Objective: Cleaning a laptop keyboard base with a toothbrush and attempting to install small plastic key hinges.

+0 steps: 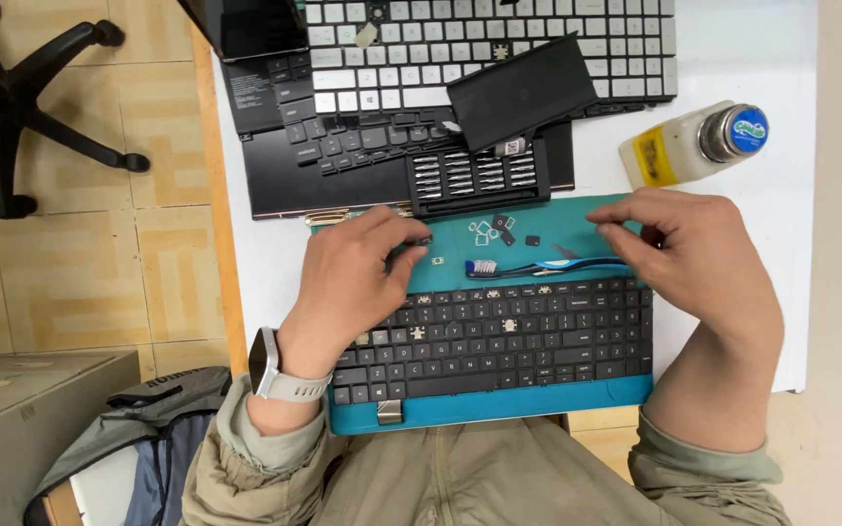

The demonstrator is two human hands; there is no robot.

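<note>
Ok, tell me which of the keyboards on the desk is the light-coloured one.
The silver-white keyboard at the far edge, lying over the open laptop. The keyboard under the hands on the teal mat and the laptop's own are black.

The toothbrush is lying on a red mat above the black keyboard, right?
Not quite. The head view shows the toothbrush lying on a teal mat, not a red one. It does lie above the black keyboard.

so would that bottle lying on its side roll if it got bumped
Probably. The bottle lies on its side on the table, and its body looks rounded, so a nudge could roll it. It seems capped, so spilling looks unlikely. The plastic looks light.
</note>
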